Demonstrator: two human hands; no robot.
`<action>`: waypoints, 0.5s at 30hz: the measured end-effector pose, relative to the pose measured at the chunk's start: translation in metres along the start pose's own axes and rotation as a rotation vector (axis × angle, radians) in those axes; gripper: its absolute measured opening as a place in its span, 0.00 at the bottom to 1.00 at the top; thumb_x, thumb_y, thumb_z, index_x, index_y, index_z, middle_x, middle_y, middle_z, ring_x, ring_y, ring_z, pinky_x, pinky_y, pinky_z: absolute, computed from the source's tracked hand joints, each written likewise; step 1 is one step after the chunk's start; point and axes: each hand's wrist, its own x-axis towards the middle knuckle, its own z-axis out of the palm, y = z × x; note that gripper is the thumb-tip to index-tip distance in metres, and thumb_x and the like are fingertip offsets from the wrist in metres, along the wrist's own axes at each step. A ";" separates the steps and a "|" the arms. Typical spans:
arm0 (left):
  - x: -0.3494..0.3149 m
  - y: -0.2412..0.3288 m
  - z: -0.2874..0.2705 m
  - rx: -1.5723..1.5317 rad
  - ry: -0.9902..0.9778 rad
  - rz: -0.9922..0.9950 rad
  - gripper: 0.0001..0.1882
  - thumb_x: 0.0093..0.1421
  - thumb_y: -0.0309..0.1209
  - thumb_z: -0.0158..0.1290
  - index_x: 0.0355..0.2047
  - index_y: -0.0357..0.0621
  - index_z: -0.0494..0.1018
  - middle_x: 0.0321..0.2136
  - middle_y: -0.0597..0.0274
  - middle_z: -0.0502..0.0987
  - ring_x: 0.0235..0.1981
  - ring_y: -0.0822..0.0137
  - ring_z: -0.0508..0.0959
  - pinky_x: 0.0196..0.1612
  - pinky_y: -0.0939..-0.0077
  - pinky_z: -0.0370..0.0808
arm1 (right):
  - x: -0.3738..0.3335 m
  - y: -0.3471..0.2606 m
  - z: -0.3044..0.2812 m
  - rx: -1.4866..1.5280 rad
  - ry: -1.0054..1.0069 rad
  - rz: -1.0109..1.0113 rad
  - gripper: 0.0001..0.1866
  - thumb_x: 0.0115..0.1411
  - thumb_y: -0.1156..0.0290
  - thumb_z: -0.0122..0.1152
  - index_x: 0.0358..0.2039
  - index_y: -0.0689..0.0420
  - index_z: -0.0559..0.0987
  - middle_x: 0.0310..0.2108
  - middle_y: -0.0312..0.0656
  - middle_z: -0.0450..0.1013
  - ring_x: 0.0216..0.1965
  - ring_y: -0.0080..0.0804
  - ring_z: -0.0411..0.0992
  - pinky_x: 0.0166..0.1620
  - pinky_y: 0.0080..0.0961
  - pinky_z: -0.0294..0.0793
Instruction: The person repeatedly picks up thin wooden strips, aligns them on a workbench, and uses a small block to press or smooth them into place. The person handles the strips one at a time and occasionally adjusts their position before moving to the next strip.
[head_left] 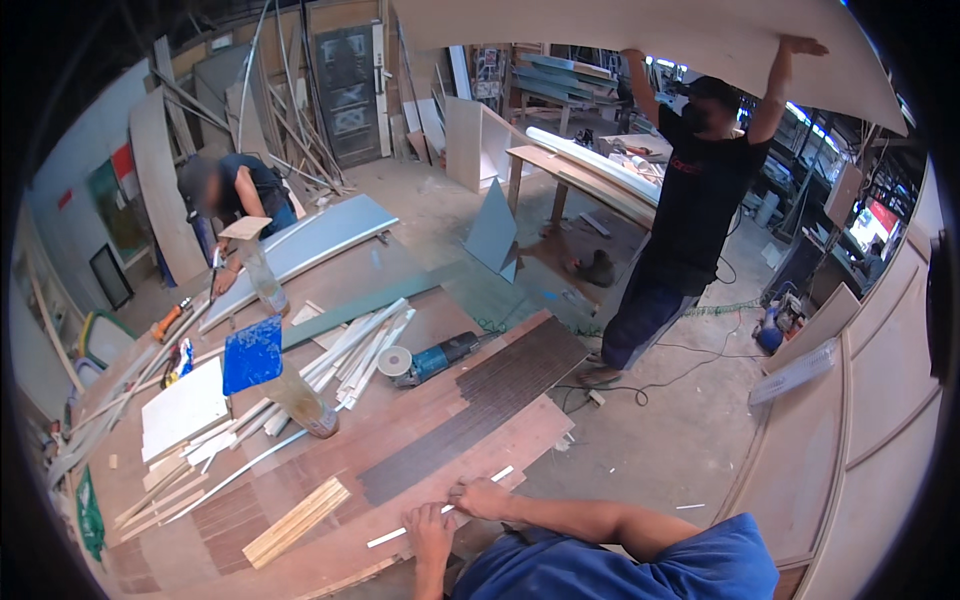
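Note:
A thin white strip (pixel 390 538) lies slantwise near the worktable's front edge. My left hand (pixel 430 534) is closed on its middle part. Just to the right and a little farther off, my right hand (pixel 482 497) also has its fingers closed on the strip, whose far end (pixel 503 473) sticks out beyond them. Past my hands, dark brown grooved slats (pixel 480 405) lie side by side on the reddish-brown worktable (pixel 505 447). To the left of my hands rests a bundle of pale wooden sticks (pixel 297 520).
A teal angle grinder (pixel 430 360), white strips (pixel 350 360) and a jar (pixel 305 400) topped by a blue square stand or lie farther back. One co-worker (pixel 235 195) bends over a grey-blue panel (pixel 310 255); another (pixel 690 190) holds a large sheet (pixel 650 25) overhead. Cables (pixel 655 395) cross the floor.

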 end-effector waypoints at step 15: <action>0.017 0.013 0.003 -0.003 -0.013 0.126 0.13 0.57 0.29 0.66 0.42 0.42 0.82 0.39 0.52 0.81 0.46 0.46 0.79 0.58 0.47 0.70 | -0.016 0.017 -0.005 -0.037 -0.015 0.049 0.12 0.64 0.66 0.56 0.43 0.55 0.84 0.43 0.39 0.76 0.51 0.43 0.78 0.48 0.42 0.84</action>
